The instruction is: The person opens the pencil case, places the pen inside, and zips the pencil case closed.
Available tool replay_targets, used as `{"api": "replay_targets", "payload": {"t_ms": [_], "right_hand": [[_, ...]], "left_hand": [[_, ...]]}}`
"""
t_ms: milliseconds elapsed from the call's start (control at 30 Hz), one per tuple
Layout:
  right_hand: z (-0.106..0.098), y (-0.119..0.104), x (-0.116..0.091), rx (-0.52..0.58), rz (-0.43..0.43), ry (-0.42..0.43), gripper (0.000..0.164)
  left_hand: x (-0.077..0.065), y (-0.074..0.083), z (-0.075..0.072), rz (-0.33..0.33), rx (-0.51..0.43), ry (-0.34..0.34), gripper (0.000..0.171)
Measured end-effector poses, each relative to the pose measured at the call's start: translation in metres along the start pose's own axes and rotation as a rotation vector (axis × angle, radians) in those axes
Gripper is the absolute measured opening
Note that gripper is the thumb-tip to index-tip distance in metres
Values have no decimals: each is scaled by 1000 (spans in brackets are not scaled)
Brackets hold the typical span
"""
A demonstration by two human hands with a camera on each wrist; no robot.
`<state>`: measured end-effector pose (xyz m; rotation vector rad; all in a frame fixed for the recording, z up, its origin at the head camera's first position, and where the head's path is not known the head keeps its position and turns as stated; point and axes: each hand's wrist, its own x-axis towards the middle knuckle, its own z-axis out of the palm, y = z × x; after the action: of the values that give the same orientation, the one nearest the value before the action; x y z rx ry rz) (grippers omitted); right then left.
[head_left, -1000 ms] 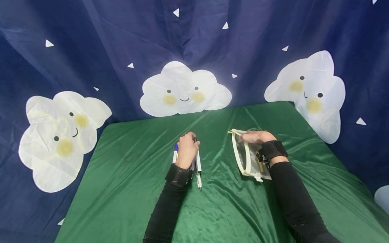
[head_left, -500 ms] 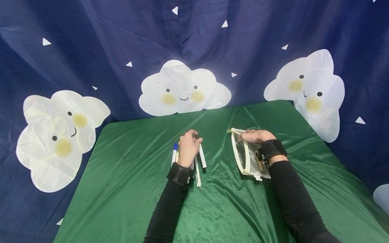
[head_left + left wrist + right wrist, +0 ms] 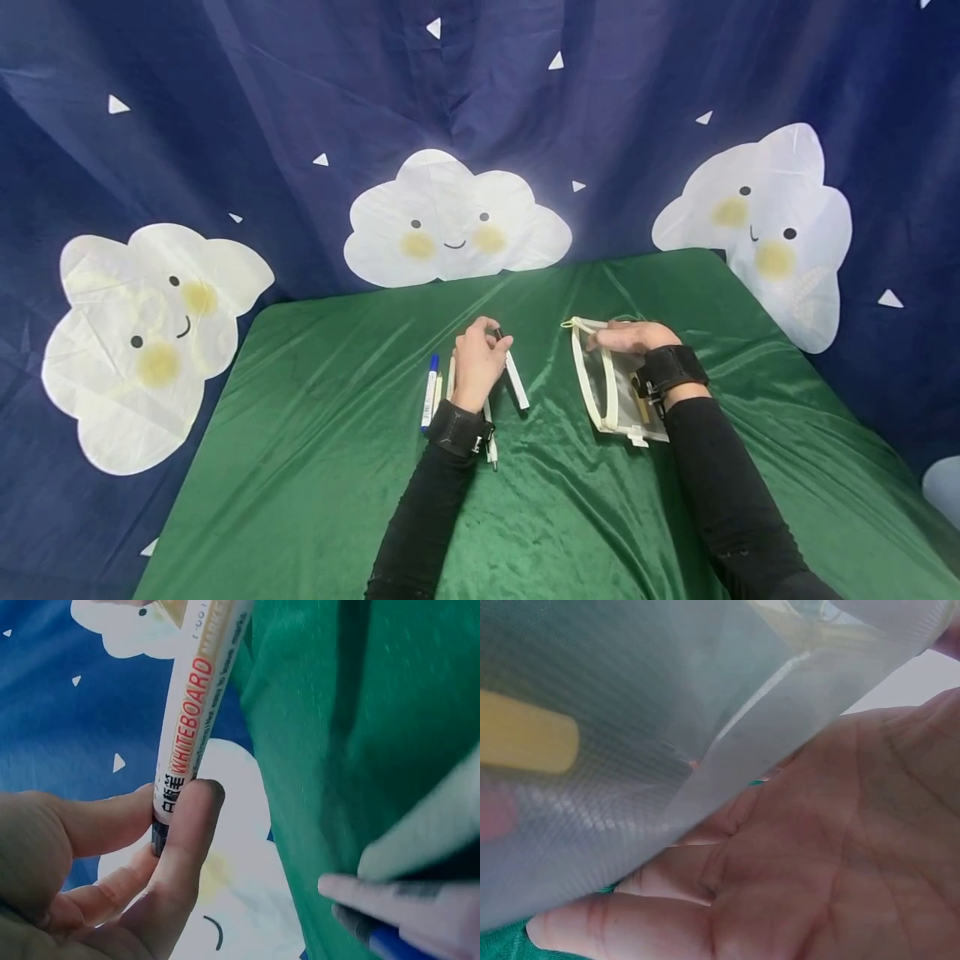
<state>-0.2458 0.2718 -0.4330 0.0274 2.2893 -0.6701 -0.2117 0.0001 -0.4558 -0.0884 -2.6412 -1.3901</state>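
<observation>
My left hand pinches a whiteboard marker between thumb and fingers at its black-capped end. In the head view the marker slants down to the right over the green cloth. My right hand holds the far side of a see-through mesh pouch with cream edging, its mouth gaping toward the left. A yellow piece shows through the mesh; whether it is inside or behind cannot be told. Below my left hand lie a blue-capped marker, slim light sticks and a white pen, partly hidden.
A green velvety cloth covers the table, with soft folds. A dark blue curtain with cloud faces hangs behind the table's far edge. A white tag sticks out from the pouch's near side.
My left hand has lifted the whiteboard marker away from the other pens and shifted right with it. More of the blue-capped marker and light sticks shows. My right hand and the pouch stay put.
</observation>
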Motion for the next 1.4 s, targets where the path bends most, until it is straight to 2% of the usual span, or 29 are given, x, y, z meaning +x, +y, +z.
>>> {"api": "replay_targets", "payload": {"t_ms": [233, 400, 700, 867, 1167, 1400], "right_hand": [[-1, 2, 1, 8, -6, 1, 98], [1, 3, 1, 25, -2, -7, 97], [1, 3, -3, -2, -1, 24, 99], [1, 3, -3, -13, 3, 25, 99], [-2, 3, -4, -6, -10, 32, 96], [-1, 4, -4, -24, 14, 51, 96]], "left_hand": [[1, 5, 10, -13, -90, 24, 26], [1, 5, 21, -26, -117, 28, 25], [1, 9, 32, -62, -170, 15, 25], [2, 11, 38, -101, -239, -1, 28], [4, 14, 47, -110, -339, -5, 31], [4, 15, 57, -174, -412, -39, 33]]}}
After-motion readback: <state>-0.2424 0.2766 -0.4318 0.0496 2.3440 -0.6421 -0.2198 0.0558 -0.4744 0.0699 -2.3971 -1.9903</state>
